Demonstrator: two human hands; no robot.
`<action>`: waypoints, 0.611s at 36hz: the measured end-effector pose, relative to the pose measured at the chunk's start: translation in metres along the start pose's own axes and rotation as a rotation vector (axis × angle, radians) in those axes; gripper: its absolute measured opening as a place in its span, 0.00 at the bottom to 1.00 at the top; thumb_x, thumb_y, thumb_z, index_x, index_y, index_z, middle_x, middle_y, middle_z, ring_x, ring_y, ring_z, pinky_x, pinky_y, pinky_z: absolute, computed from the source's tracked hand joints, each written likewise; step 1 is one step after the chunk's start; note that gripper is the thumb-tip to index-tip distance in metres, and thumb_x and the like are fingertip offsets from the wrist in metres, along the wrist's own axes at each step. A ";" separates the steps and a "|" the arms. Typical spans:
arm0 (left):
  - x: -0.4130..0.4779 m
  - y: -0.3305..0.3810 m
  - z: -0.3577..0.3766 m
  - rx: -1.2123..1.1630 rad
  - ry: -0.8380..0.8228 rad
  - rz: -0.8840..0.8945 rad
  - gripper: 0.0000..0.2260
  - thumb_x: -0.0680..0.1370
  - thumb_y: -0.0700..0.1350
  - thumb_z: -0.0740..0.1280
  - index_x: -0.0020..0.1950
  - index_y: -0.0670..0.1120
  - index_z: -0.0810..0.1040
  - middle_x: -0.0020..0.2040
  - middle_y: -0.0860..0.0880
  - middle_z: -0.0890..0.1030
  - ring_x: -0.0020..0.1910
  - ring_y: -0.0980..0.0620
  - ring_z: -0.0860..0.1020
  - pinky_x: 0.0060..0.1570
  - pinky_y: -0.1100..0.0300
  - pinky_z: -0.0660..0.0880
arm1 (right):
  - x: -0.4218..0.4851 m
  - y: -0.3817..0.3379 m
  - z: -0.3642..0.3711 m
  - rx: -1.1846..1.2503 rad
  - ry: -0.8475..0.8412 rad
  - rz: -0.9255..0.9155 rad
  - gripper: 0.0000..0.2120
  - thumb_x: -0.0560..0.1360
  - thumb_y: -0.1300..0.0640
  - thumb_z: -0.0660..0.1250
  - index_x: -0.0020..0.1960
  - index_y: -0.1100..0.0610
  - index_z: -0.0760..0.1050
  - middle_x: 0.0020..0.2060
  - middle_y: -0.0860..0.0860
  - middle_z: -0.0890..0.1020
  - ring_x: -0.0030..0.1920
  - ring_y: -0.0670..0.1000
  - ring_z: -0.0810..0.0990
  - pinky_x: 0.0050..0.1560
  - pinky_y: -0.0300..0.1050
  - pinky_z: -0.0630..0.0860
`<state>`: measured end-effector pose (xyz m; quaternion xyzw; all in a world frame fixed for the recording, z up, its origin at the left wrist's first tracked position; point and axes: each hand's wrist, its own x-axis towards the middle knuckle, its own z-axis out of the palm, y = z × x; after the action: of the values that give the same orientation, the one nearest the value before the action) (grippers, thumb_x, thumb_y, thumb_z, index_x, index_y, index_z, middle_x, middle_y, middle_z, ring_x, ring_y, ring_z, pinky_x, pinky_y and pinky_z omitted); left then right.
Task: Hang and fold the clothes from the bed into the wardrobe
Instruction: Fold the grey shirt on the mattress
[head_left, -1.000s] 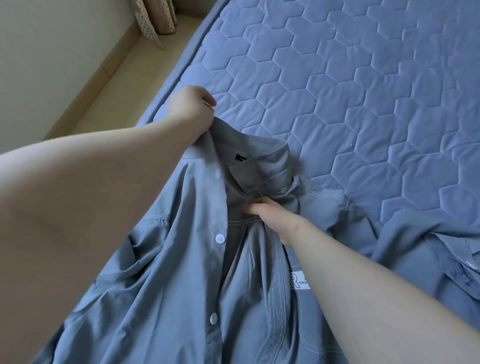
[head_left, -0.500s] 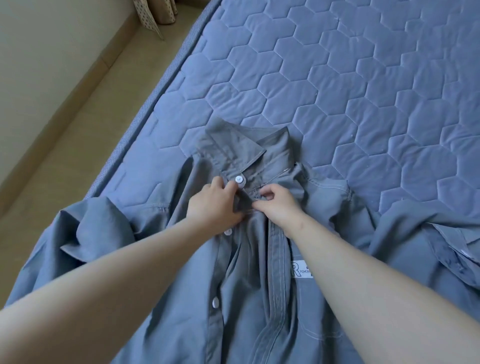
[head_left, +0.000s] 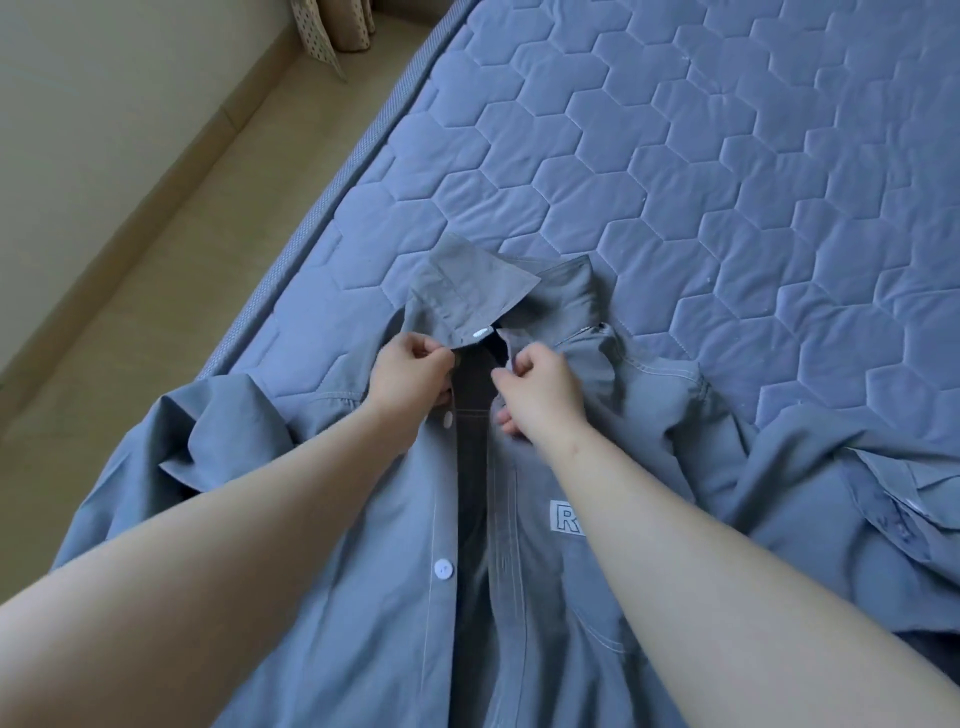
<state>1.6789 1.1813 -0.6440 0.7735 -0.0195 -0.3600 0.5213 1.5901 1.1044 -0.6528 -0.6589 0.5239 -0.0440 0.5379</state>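
A: Left hand (head_left: 410, 374)?
B: Curled tight, pinching the button-side front edge of the grey shirt (head_left: 363, 597), just at 7 o'clock of the collar button (head_left: 479, 332).
A: Right hand (head_left: 540, 395)?
B: Curled too, gripping the opposite front edge at 3 o'clock of the left hand; holding the fronts apart, with a dark gap between.
A: Shirt position?
B: Spread front-up on the bed (head_left: 675, 182), collar (head_left: 478, 286) toward 12 o'clock, body toward 6. Second grey garment (head_left: 857, 493) bunched at 3 o'clock, just beside the shirt.
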 end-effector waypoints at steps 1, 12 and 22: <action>-0.002 0.004 -0.004 -0.027 -0.019 -0.002 0.11 0.75 0.32 0.57 0.36 0.44 0.66 0.28 0.47 0.66 0.20 0.56 0.65 0.20 0.68 0.62 | 0.000 0.003 0.005 0.044 -0.051 0.051 0.14 0.75 0.62 0.63 0.34 0.54 0.62 0.28 0.53 0.73 0.27 0.56 0.77 0.29 0.44 0.77; -0.005 0.014 -0.013 0.087 -0.152 -0.007 0.09 0.75 0.34 0.62 0.39 0.47 0.69 0.34 0.49 0.71 0.27 0.56 0.70 0.26 0.67 0.73 | -0.009 0.015 0.007 -0.171 -0.056 0.006 0.05 0.73 0.57 0.63 0.49 0.53 0.72 0.47 0.53 0.80 0.49 0.56 0.78 0.44 0.44 0.72; -0.005 0.009 -0.005 0.065 -0.193 0.011 0.09 0.76 0.34 0.62 0.40 0.47 0.69 0.35 0.48 0.70 0.28 0.55 0.71 0.27 0.67 0.74 | -0.021 0.019 0.014 -0.712 0.009 -0.020 0.13 0.77 0.54 0.62 0.60 0.57 0.66 0.59 0.56 0.73 0.59 0.58 0.75 0.43 0.45 0.66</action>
<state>1.6817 1.1833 -0.6332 0.7517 -0.0856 -0.4291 0.4935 1.5775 1.1313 -0.6622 -0.8098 0.5026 0.1330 0.2719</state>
